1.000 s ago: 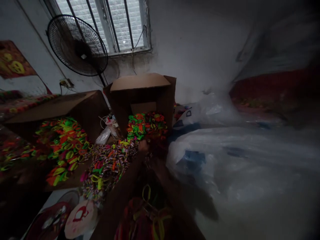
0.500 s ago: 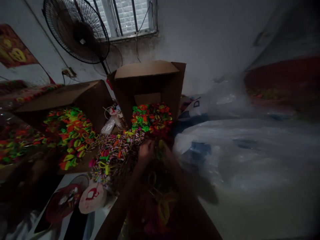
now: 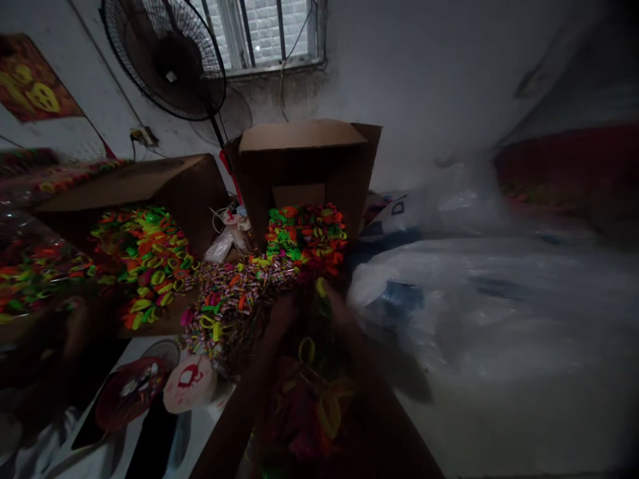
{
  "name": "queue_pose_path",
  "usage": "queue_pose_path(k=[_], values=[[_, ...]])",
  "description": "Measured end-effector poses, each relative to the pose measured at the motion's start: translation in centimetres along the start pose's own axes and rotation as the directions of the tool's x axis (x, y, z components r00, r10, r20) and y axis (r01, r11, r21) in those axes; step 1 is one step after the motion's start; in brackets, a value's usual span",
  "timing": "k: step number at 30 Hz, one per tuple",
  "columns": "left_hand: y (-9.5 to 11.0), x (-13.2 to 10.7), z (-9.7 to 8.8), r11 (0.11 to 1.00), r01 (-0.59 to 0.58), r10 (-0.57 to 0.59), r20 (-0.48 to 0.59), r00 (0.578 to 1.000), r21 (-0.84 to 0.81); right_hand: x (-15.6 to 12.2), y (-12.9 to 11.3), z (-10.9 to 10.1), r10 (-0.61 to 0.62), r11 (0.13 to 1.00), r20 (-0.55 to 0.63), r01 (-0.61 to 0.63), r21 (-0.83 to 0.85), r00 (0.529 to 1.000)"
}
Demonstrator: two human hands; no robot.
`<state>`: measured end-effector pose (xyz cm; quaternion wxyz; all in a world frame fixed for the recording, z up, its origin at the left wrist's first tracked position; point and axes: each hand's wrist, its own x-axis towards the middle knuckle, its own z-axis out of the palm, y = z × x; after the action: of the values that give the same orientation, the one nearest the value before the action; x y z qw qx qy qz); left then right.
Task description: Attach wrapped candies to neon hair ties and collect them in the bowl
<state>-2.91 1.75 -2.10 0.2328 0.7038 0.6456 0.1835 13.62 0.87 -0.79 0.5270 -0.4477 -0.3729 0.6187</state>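
Observation:
My left hand point(image 3: 281, 313) and my right hand point(image 3: 338, 307) reach forward side by side, dark and blurred, so their fingers do not show clearly. They meet at the near edge of a heap of small neon rings point(image 3: 304, 236) spilling from an open cardboard box point(image 3: 304, 159). A small yellow piece point(image 3: 321, 287) shows just between the hands. More yellow and pink rings point(image 3: 319, 399) lie between my forearms. A pile of small wrapped multicoloured pieces point(image 3: 227, 303) sits just left of my left hand.
A second cardboard box point(image 3: 140, 183) with neon rings point(image 3: 147, 256) stands at the left. A dark blurred shape, maybe another person's hand point(image 3: 74, 332), is at the far left. Clear plastic bags point(image 3: 479, 299) fill the right. A fan point(image 3: 167, 56) stands by the window. Printed sheets point(image 3: 134, 392) lie near left.
The camera has tipped down and left, so the boxes sit higher and more to the right. My hands have pulled back a little from the ring heap toward me.

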Motion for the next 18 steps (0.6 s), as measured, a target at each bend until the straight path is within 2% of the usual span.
queue_pose_path(k=[3,5,8,11,14,18], values=[[-0.2,0.4,-0.7,0.997,-0.001,-0.004,-0.062,0.998,-0.081,-0.2,-0.4,0.1,-0.041,0.998,0.036,0.043,-0.035,0.999],[-0.1,0.5,-1.0,0.976,-0.012,-0.019,-0.142,0.990,-0.216,-0.2,-0.2,0.3,-0.035,0.999,0.037,0.036,-0.037,0.999],[0.5,0.3,-1.2,0.883,-0.034,-0.096,-0.251,0.963,-0.468,0.1,0.4,0.5,-0.048,0.999,0.029,0.048,-0.001,0.998],[1.7,-0.2,-1.4,0.775,-0.091,-0.062,-0.219,0.974,-0.625,0.7,1.3,0.5,-0.062,0.998,0.058,0.062,0.017,0.996],[2.8,-0.9,-1.4,0.757,-0.159,0.053,-0.183,0.982,-0.634,1.6,2.1,0.3,-0.067,0.997,0.062,0.068,-0.026,0.996],[3.5,-1.3,-0.9,0.867,-0.256,0.171,-0.226,0.959,-0.427,2.6,2.7,0.1,-0.106,0.986,0.034,0.109,-0.124,0.994]])
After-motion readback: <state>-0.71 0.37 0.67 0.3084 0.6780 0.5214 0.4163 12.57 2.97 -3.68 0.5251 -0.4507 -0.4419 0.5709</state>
